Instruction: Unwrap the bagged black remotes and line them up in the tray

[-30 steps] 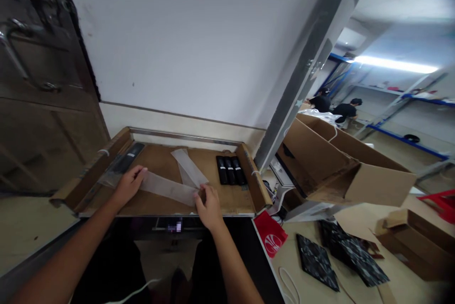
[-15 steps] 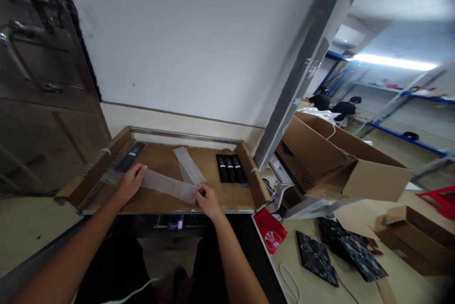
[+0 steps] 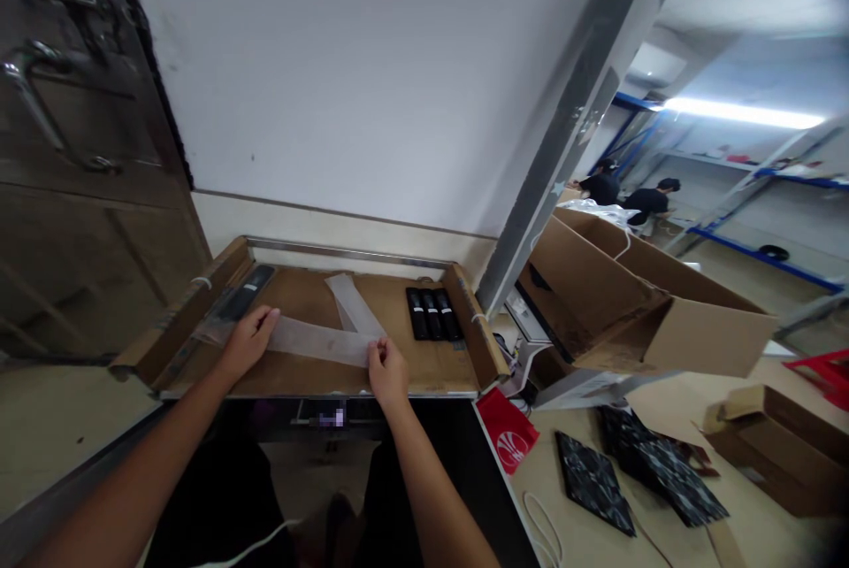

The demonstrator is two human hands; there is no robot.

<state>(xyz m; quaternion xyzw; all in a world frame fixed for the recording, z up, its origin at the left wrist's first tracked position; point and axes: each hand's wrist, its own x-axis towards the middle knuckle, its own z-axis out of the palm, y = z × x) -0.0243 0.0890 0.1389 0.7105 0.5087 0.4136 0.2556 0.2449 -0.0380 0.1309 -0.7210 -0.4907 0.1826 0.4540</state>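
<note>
A long translucent plastic sleeve (image 3: 318, 341) lies across a shallow cardboard tray (image 3: 457, 289). My left hand (image 3: 248, 340) rests on its left end, fingers bent and pressing it down. My right hand (image 3: 388, 371) pinches the right end between thumb and fingers. A second translucent sleeve (image 3: 351, 303) lies behind it, slanting toward the back. A dark remote inside a plastic bag (image 3: 235, 304) lies along the tray's left wall, just beyond my left hand. Three black remotes (image 3: 433, 314) lie side by side at the tray's right.
A large open cardboard box (image 3: 637, 303) stands to the right. A red bag (image 3: 508, 439) and dark patterned flat boxes (image 3: 637, 471) lie on the floor. A metal post (image 3: 563, 134) rises behind the tray. Two people sit far back right (image 3: 623, 192).
My right hand has drawn the sleeve's right end slightly up and rightward, pulling it straighter. My left hand has stayed on the left end.
</note>
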